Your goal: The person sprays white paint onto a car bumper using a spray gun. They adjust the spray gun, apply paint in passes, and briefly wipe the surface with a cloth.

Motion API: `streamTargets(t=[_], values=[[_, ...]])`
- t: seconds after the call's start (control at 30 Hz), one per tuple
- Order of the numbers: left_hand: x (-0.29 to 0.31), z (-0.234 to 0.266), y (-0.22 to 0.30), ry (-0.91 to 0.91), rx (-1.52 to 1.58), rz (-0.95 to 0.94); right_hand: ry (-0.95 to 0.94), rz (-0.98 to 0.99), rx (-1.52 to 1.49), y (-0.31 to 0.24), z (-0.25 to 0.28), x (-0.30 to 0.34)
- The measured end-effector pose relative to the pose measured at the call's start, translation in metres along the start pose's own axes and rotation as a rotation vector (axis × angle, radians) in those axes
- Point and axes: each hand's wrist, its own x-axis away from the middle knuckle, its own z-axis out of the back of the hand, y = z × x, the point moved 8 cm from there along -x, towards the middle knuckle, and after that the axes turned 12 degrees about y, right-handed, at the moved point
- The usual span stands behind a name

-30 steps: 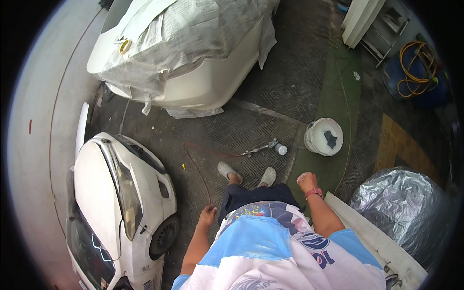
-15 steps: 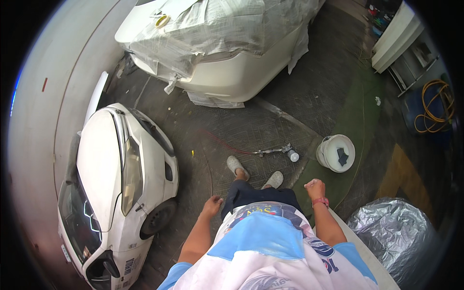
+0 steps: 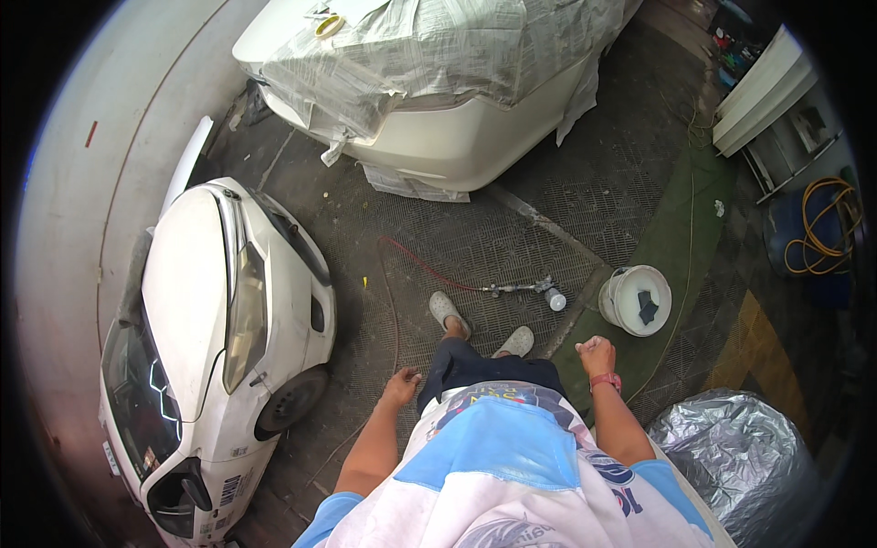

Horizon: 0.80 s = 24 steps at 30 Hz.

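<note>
Masking looks done on the far car [image 3: 448, 146], sheets [image 3: 466, 64] not yet off, and the spray gun [image 3: 519, 288] lies untouched on the floor [image 3: 438, 228] beyond your shoes [image 3: 517, 342]. The bucket [image 3: 610, 300], at right, holds a whitish filling [image 3: 630, 301] with a dark piece [image 3: 647, 308] in it; the gun's white cup [image 3: 554, 299] hides its contents. Your left hand [image 3: 400, 387] curls near the hose [image 3: 396, 320] and your right hand [image 3: 596, 354] is fisted; I cannot tell whether either grips anything.

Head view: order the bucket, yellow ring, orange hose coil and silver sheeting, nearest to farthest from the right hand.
From the right hand:
1. Bucket, ahead-right
2. Silver sheeting, lower right
3. Orange hose coil, far right
4. Yellow ring, on the masked car
</note>
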Motion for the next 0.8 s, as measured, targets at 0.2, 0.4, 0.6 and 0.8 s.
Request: streamTargets(t=[0.2, 0.4, 0.6, 0.8], values=[[-0.008, -0.003, -0.01, -0.012, -0.009, -0.005, 0.019, 0.015, -0.007, -0.003, 0.0, 0.001], [-0.014, -0.005, -0.01, -0.021, 0.025, -0.018, 0.023, -0.035, -0.013, 0.005, -0.003, 0.004], [-0.022, -0.007, -0.014, 0.01, 0.104, -0.04, 0.051, -0.045, 0.002, 0.008, -0.002, 0.008], [-0.024, 0.0, -0.001, 0.017, 0.059, -0.118, 0.088, -0.014, 0.027, 0.004, -0.001, 0.01]])
